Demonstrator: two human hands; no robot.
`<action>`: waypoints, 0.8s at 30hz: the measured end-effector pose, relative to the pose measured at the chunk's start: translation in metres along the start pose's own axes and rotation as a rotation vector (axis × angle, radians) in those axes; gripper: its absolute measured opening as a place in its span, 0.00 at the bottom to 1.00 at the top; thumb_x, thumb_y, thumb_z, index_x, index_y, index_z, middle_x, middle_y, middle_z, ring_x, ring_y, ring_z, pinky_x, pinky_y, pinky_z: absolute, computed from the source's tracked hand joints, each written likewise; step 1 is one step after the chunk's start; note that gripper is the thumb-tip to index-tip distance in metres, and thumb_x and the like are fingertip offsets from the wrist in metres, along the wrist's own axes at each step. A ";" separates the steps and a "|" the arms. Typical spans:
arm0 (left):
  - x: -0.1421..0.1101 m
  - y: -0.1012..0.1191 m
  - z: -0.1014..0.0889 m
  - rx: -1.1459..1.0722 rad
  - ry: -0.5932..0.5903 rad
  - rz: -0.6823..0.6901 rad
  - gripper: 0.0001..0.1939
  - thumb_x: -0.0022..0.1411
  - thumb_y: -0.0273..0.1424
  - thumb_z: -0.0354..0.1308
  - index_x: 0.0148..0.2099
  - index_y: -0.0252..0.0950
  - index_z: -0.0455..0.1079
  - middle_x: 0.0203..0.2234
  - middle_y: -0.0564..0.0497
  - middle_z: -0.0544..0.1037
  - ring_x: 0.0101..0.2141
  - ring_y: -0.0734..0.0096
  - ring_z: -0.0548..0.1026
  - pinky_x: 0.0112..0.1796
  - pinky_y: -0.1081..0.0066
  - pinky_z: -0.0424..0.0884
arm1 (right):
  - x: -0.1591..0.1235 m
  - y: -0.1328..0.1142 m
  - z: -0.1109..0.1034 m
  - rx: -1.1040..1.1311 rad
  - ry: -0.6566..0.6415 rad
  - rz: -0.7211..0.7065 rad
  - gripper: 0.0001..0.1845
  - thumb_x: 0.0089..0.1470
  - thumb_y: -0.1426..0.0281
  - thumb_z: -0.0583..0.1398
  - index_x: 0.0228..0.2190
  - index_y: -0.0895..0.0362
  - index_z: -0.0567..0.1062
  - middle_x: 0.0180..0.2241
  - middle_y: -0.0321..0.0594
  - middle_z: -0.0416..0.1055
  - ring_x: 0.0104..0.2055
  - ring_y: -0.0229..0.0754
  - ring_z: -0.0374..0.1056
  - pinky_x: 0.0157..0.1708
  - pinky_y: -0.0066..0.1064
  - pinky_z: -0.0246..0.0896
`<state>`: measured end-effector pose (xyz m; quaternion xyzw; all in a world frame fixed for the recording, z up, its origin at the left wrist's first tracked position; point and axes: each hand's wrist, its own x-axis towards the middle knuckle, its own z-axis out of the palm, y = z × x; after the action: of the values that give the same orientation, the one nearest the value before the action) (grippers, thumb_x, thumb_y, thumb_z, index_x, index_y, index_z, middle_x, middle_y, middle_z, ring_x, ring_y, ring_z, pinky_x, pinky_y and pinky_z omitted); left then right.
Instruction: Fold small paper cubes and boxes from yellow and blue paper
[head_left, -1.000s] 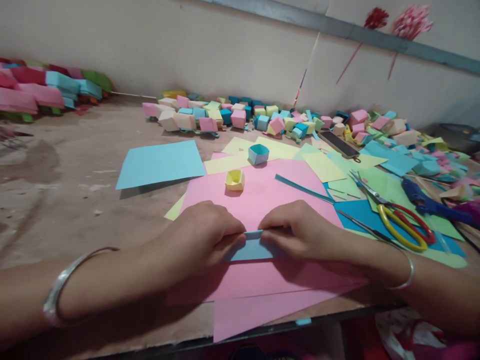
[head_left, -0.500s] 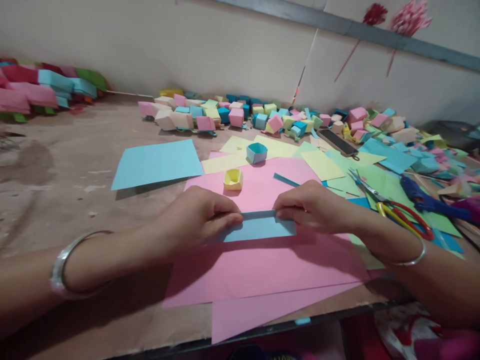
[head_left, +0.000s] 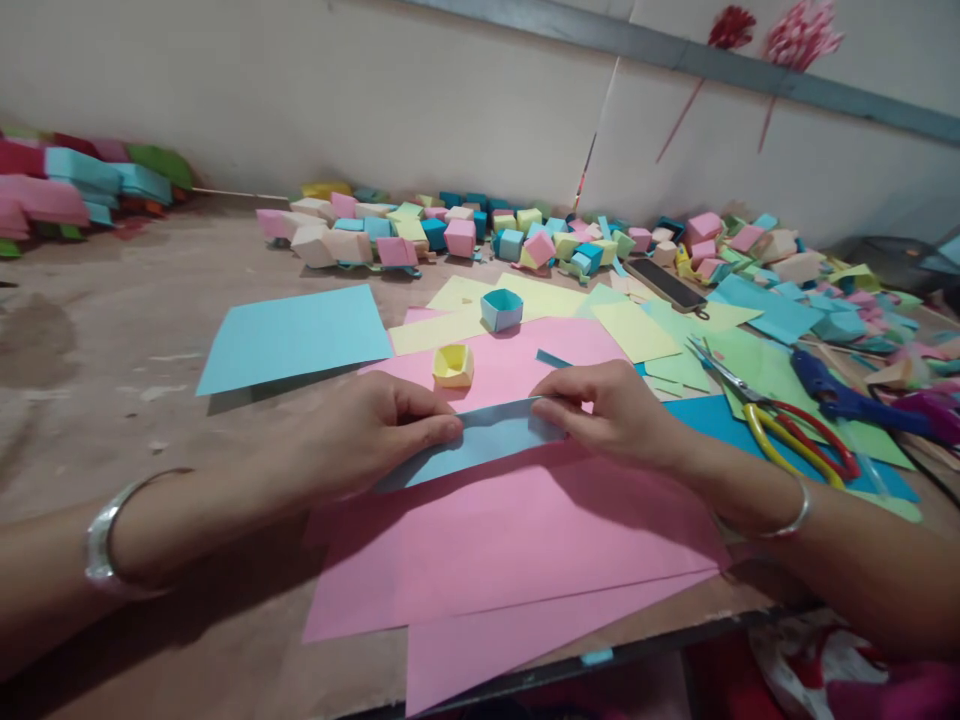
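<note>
A folded strip of light blue paper stretches between my two hands, above pink sheets. My left hand pinches its upper edge toward the left end, thumb in front. Near the right end, my right hand pinches the same edge between thumb and fingers. The strip tilts, its right end higher. Just beyond the hands stand a small yellow paper box and a light blue paper box, both open on top. A narrow blue paper strip lies close to my right fingers.
Left of the boxes lies a blue sheet. Scissors, a blue glue gun and a phone rest at right among coloured papers. Several small folded paper pieces line the wall. The table edge runs in front.
The blue strip's right end has risen and its left end now extends lower beneath my left hand. Both hands keep their pinch. The whole view has shifted slightly.
</note>
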<state>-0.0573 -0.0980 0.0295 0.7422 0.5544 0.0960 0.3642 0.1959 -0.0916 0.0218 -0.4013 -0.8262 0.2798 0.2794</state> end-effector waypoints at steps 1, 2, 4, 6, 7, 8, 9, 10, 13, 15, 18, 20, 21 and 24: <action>0.001 0.000 0.000 -0.004 0.001 0.017 0.21 0.58 0.45 0.55 0.20 0.35 0.65 0.15 0.56 0.59 0.18 0.78 0.56 0.19 0.75 0.51 | 0.001 0.000 0.000 0.049 -0.028 0.044 0.10 0.56 0.68 0.58 0.29 0.59 0.77 0.20 0.34 0.70 0.22 0.32 0.62 0.25 0.26 0.55; 0.002 -0.001 -0.001 -0.018 0.006 0.042 0.21 0.58 0.45 0.54 0.20 0.35 0.65 0.15 0.56 0.60 0.19 0.78 0.57 0.19 0.76 0.53 | 0.002 0.001 -0.002 0.100 -0.051 0.094 0.10 0.55 0.68 0.58 0.27 0.59 0.77 0.18 0.33 0.68 0.21 0.31 0.60 0.23 0.26 0.54; 0.005 -0.004 -0.003 -0.047 0.027 0.099 0.21 0.59 0.43 0.54 0.19 0.35 0.64 0.15 0.56 0.62 0.19 0.77 0.59 0.21 0.76 0.56 | 0.005 0.005 -0.013 0.178 -0.079 0.199 0.11 0.54 0.67 0.59 0.23 0.59 0.75 0.16 0.32 0.65 0.19 0.31 0.59 0.20 0.26 0.52; 0.006 -0.006 -0.006 -0.020 0.048 0.129 0.21 0.59 0.42 0.53 0.19 0.35 0.65 0.15 0.55 0.65 0.20 0.77 0.61 0.23 0.75 0.59 | 0.008 0.010 -0.024 0.211 -0.108 0.255 0.11 0.52 0.67 0.60 0.21 0.58 0.75 0.15 0.32 0.66 0.18 0.32 0.59 0.20 0.26 0.52; 0.005 -0.007 -0.007 0.029 0.065 0.143 0.21 0.60 0.41 0.52 0.19 0.35 0.66 0.15 0.55 0.66 0.20 0.76 0.62 0.24 0.75 0.60 | 0.009 0.012 -0.029 0.214 -0.113 0.268 0.11 0.51 0.67 0.60 0.21 0.58 0.75 0.15 0.33 0.66 0.18 0.32 0.60 0.20 0.26 0.53; 0.004 -0.007 -0.008 0.108 0.112 0.175 0.20 0.61 0.39 0.51 0.20 0.35 0.67 0.15 0.54 0.68 0.20 0.75 0.64 0.24 0.74 0.60 | 0.009 0.013 -0.033 0.215 -0.104 0.279 0.11 0.50 0.67 0.61 0.21 0.58 0.75 0.16 0.33 0.67 0.18 0.32 0.60 0.20 0.26 0.52; 0.001 -0.007 -0.008 0.216 0.197 0.228 0.19 0.62 0.38 0.50 0.22 0.35 0.69 0.16 0.53 0.70 0.21 0.73 0.65 0.25 0.73 0.61 | 0.009 0.013 -0.034 0.215 -0.080 0.290 0.11 0.50 0.67 0.61 0.20 0.58 0.75 0.15 0.33 0.67 0.18 0.32 0.60 0.19 0.26 0.52; -0.003 -0.006 -0.007 0.345 0.317 0.300 0.18 0.64 0.37 0.50 0.24 0.36 0.71 0.19 0.51 0.72 0.22 0.71 0.67 0.26 0.71 0.62 | 0.009 0.012 -0.035 0.217 -0.047 0.306 0.11 0.49 0.67 0.61 0.20 0.58 0.75 0.15 0.33 0.67 0.18 0.32 0.60 0.19 0.26 0.52; -0.016 -0.001 -0.001 0.725 0.693 0.587 0.16 0.67 0.36 0.50 0.33 0.35 0.74 0.29 0.46 0.77 0.30 0.64 0.70 0.32 0.65 0.65 | 0.007 0.009 -0.029 0.250 -0.008 0.358 0.11 0.48 0.67 0.61 0.19 0.58 0.75 0.14 0.33 0.67 0.17 0.31 0.59 0.19 0.26 0.51; -0.023 0.001 0.006 0.853 0.724 0.775 0.15 0.66 0.39 0.52 0.35 0.34 0.74 0.30 0.45 0.77 0.31 0.63 0.70 0.33 0.64 0.65 | 0.005 0.009 -0.020 0.294 -0.057 0.384 0.12 0.49 0.66 0.62 0.19 0.58 0.74 0.14 0.34 0.66 0.17 0.31 0.58 0.19 0.26 0.51; -0.025 -0.001 0.015 0.936 0.670 0.884 0.11 0.65 0.36 0.55 0.35 0.34 0.73 0.30 0.46 0.77 0.30 0.64 0.69 0.31 0.66 0.64 | 0.004 0.012 -0.006 0.355 -0.131 0.421 0.12 0.49 0.64 0.61 0.20 0.58 0.74 0.14 0.32 0.64 0.18 0.31 0.56 0.19 0.26 0.48; -0.023 -0.006 0.019 0.950 0.632 0.881 0.09 0.65 0.29 0.54 0.32 0.35 0.72 0.28 0.48 0.76 0.29 0.65 0.69 0.30 0.66 0.62 | 0.003 0.012 0.000 0.320 -0.181 0.421 0.13 0.51 0.63 0.60 0.22 0.58 0.75 0.15 0.32 0.63 0.19 0.32 0.55 0.19 0.27 0.46; -0.022 -0.008 0.021 0.946 0.610 0.871 0.09 0.64 0.26 0.54 0.30 0.36 0.71 0.26 0.49 0.75 0.28 0.66 0.68 0.29 0.67 0.61 | 0.002 0.011 0.001 0.257 -0.199 0.398 0.14 0.53 0.62 0.59 0.23 0.58 0.76 0.17 0.33 0.64 0.20 0.33 0.55 0.20 0.28 0.47; -0.022 -0.014 0.025 0.886 0.515 0.783 0.10 0.60 0.24 0.55 0.26 0.36 0.67 0.22 0.52 0.72 0.24 0.69 0.65 0.27 0.67 0.57 | -0.003 0.000 0.001 -0.128 -0.106 0.202 0.15 0.57 0.61 0.58 0.36 0.58 0.78 0.27 0.40 0.71 0.29 0.39 0.63 0.28 0.31 0.55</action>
<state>-0.0622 -0.1264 0.0086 0.9229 0.2992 0.1588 -0.1833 0.1966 -0.0940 0.0200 -0.4841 -0.8113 0.2742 0.1795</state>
